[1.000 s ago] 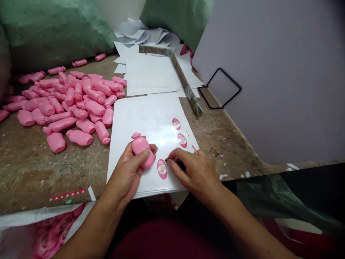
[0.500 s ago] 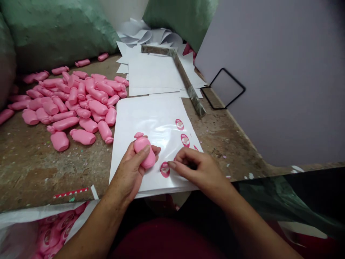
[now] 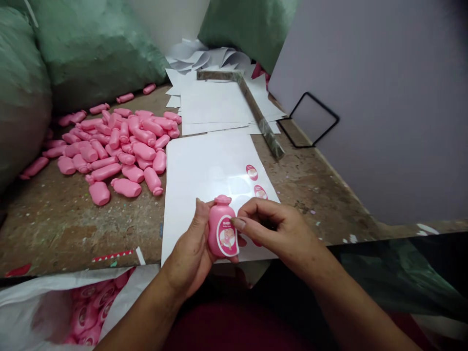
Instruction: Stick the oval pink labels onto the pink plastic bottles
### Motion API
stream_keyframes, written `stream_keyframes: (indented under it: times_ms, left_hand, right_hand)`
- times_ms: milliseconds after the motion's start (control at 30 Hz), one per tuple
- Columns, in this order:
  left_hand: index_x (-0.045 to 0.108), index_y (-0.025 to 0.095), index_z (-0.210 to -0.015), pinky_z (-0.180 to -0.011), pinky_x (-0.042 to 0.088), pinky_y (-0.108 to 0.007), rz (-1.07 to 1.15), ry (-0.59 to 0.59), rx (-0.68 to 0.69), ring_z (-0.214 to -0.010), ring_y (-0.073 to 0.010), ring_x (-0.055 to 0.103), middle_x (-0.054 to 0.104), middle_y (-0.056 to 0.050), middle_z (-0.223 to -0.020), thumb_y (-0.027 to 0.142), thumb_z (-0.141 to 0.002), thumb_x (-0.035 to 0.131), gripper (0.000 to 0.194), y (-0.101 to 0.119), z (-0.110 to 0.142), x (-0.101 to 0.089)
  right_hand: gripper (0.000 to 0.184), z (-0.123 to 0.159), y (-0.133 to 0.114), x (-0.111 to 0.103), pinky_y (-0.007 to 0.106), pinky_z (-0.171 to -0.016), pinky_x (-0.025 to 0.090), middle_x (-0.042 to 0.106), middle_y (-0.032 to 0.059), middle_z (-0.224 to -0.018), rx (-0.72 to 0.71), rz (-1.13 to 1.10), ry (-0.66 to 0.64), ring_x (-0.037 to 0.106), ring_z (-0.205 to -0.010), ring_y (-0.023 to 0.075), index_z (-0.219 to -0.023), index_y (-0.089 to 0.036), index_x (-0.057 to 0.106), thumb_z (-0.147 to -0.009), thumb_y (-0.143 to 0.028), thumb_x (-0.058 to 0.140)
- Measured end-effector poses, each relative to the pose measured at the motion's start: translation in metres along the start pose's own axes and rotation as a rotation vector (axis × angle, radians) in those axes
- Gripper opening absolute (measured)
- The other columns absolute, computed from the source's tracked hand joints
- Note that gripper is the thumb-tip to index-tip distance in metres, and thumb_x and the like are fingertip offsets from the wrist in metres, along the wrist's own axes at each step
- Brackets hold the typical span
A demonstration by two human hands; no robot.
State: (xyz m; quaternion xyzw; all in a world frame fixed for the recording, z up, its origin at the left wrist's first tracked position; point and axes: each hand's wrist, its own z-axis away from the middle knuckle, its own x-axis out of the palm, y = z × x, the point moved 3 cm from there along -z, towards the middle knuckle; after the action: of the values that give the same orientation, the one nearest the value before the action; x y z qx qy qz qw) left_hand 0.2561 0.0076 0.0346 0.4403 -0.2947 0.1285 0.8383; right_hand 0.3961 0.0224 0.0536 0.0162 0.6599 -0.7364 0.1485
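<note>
Left hand (image 3: 192, 256) curled round one labelled pink bottle (image 3: 222, 229); right hand (image 3: 274, 226) pinched narrow beside it, any hold hidden. Two oval labels (image 3: 252, 172) on backing sheet (image 3: 204, 165); heap of pink bottles (image 3: 120, 151) left of sheet.

- Soft, even indoor light, moderately bright
- Glare patch on glossy backing sheet (image 3: 234, 185)
- Soft shadow under right hand (image 3: 276, 226)
- Wide-angle bowing toward frame edges, stretching green sack (image 3: 22, 97)
- Corners darkening, especially on grey wall (image 3: 413, 63)
- No motion blur
</note>
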Motion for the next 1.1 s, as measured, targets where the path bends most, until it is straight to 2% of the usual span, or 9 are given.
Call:
stream_keyframes:
  times_ms: [167, 333, 633, 733, 800, 867, 967, 1033, 1100]
  left_hand:
    - [0.057, 0.023, -0.116, -0.057, 0.051, -0.024, -0.026, 0.009, 0.004, -0.080, -0.0190, 0.068, 0.068, -0.005, -0.096, 0.075, -0.080, 0.056, 0.063, -0.001, 0.001, 0.000]
    - [0.058, 0.022, -0.115, -0.056, 0.051, -0.024, -0.030, 0.024, 0.022, -0.080, -0.0199, 0.068, 0.068, -0.006, -0.094, 0.074, -0.077, 0.060, 0.064, -0.001, 0.002, 0.002]
    - [0.057, 0.022, -0.120, -0.059, 0.051, -0.025, -0.058, 0.010, 0.039, -0.082, -0.0192, 0.067, 0.066, -0.006, -0.093, 0.068, -0.084, 0.058, 0.058, -0.003, 0.002, 0.001]
    - [0.056, 0.024, -0.118, -0.060, 0.050, -0.022, -0.099, -0.014, 0.035, -0.079, -0.0150, 0.065, 0.064, -0.003, -0.096, 0.052, -0.088, 0.063, 0.042, -0.002, 0.003, 0.001]
    - [0.053, 0.024, -0.121, -0.061, 0.050, -0.021, -0.119, -0.045, 0.007, -0.071, -0.0106, 0.062, 0.063, -0.001, -0.096, 0.038, -0.088, 0.068, 0.038, -0.002, 0.003, 0.001]
    - [0.051, 0.024, -0.123, -0.061, 0.050, -0.021, -0.105, -0.081, -0.041, -0.066, -0.0080, 0.060, 0.061, 0.000, -0.094, 0.028, -0.085, 0.071, 0.044, -0.002, 0.004, -0.001]
    - [0.051, 0.022, -0.124, -0.064, 0.051, -0.021, -0.075, -0.112, -0.099, -0.076, -0.0104, 0.063, 0.062, -0.001, -0.096, 0.015, -0.078, 0.075, 0.052, -0.002, 0.005, -0.004]
    - [0.050, 0.024, -0.124, -0.066, 0.052, -0.021, -0.065, -0.105, -0.126, -0.084, -0.0125, 0.065, 0.063, -0.001, -0.098, 0.007, -0.074, 0.074, 0.059, -0.001, 0.005, -0.006]
    - [0.050, 0.027, -0.125, -0.069, 0.053, -0.022, -0.048, -0.094, -0.149, -0.087, -0.0140, 0.067, 0.064, 0.000, -0.097, 0.001, -0.069, 0.074, 0.066, -0.001, 0.005, -0.007]
  right_hand:
    - [0.022, 0.002, 0.001, -0.001, 0.024, -0.047, 0.033, 0.054, -0.0043, -0.051, -0.012, 0.022, 0.023, 0.044, -0.048, 0.0103, -0.064, -0.021, 0.059, -0.080, -0.036, 0.063]
    - [0.022, 0.002, 0.004, -0.001, 0.024, -0.048, 0.034, 0.055, -0.0047, -0.052, -0.018, 0.012, 0.031, 0.045, -0.048, 0.0100, -0.065, -0.021, 0.059, -0.081, -0.036, 0.062]
    - [0.025, 0.003, 0.006, -0.002, 0.024, -0.050, 0.035, 0.059, -0.0032, -0.054, -0.007, 0.100, 0.067, 0.046, -0.051, 0.0114, -0.064, -0.021, 0.060, -0.081, -0.039, 0.063]
    - [0.025, 0.004, 0.007, -0.001, 0.026, -0.053, 0.038, 0.061, -0.0023, -0.056, -0.024, 0.167, 0.080, 0.050, -0.053, 0.0130, -0.066, -0.022, 0.060, -0.084, -0.039, 0.061]
    - [0.023, 0.006, 0.008, -0.002, 0.027, -0.057, 0.039, 0.063, -0.0017, -0.059, -0.069, 0.258, 0.109, 0.053, -0.056, 0.0142, -0.068, -0.022, 0.063, -0.086, -0.038, 0.061]
    - [0.020, 0.008, 0.007, -0.005, 0.029, -0.060, 0.038, 0.064, -0.0014, -0.061, -0.153, 0.386, 0.182, 0.054, -0.058, 0.0150, -0.073, -0.023, 0.066, -0.087, -0.037, 0.062]
    - [0.017, 0.011, 0.007, -0.013, 0.030, -0.062, 0.037, 0.066, -0.0005, -0.065, -0.246, 0.527, 0.329, 0.054, -0.059, 0.0156, -0.078, -0.024, 0.068, -0.088, -0.036, 0.062]
    - [0.018, 0.012, 0.010, -0.019, 0.030, -0.060, 0.037, 0.064, 0.0000, -0.065, -0.228, 0.520, 0.388, 0.053, -0.058, 0.0156, -0.080, -0.023, 0.067, -0.089, -0.038, 0.061]
    - [0.021, 0.010, 0.015, -0.024, 0.029, -0.057, 0.037, 0.058, -0.0010, -0.062, -0.176, 0.448, 0.392, 0.050, -0.056, 0.0149, -0.080, -0.022, 0.065, -0.088, -0.041, 0.061]
